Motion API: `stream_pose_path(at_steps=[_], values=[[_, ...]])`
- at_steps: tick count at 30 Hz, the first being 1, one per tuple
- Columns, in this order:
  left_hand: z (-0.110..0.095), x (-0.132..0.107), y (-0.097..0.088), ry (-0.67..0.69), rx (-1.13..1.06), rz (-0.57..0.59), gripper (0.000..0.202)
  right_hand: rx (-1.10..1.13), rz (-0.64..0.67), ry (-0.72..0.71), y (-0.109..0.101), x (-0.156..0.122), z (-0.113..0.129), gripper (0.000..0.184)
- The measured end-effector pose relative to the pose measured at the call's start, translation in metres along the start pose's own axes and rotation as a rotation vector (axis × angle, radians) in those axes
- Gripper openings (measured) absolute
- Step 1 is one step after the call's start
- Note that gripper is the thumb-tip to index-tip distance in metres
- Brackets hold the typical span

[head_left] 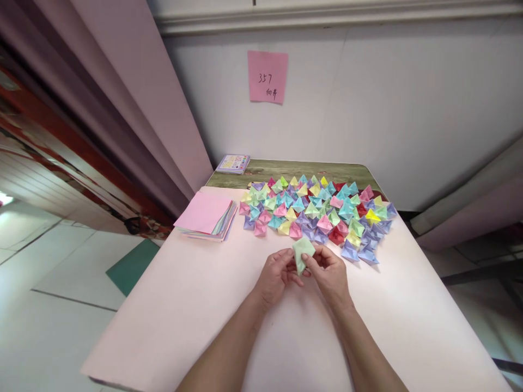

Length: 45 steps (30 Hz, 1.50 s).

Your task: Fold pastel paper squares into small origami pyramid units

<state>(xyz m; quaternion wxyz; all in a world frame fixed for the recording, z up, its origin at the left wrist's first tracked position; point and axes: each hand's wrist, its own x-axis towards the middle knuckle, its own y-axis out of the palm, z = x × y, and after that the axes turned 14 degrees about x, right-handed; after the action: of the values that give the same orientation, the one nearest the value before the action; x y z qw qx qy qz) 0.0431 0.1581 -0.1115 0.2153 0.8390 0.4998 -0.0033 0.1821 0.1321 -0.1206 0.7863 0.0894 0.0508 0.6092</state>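
Observation:
A pale green folded paper [303, 251], roughly kite-shaped, is held up between my two hands over the pink-white tabletop [229, 305]. My left hand [278, 276] pinches its left edge, fingers curled beneath. From the other side my right hand [330, 272] grips it, with the thumb pressed on its front face. Just beyond my fingers spreads a wide cluster of small folded paper boats [324, 223] in blue, purple, pink, red, yellow and green. To the left lies a stack of square coloured paper [206, 213], a pink sheet on top.
At the table's back left corner sits a small pile of printed packs [232, 163]. A pink note [267, 77] with handwriting is stuck on the white wall behind. Curtains [163, 92] hang at the left, and a green sheet [133, 265] lies on the floor.

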Motion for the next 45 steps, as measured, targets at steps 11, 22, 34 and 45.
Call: stream_pose_path(at_steps=[11, 22, 34, 45], values=[[0.009, 0.000, -0.002, -0.018, 0.121, -0.028, 0.042, 0.021, -0.024, 0.031, -0.001, 0.001, -0.007, 0.028], [0.007, 0.004, 0.000, -0.066, 0.152, -0.113, 0.045, 0.038, 0.071, 0.105, -0.007, 0.005, -0.009, 0.029], [0.015, 0.001, 0.002, -0.100, 0.260, -0.050, 0.041, 0.126, -0.125, 0.203, -0.011, 0.009, -0.009, 0.039], [0.008, 0.000, 0.006, -0.096, 0.091, -0.036, 0.047, 0.382, -0.105, 0.296, -0.004, 0.007, -0.008, 0.036]])
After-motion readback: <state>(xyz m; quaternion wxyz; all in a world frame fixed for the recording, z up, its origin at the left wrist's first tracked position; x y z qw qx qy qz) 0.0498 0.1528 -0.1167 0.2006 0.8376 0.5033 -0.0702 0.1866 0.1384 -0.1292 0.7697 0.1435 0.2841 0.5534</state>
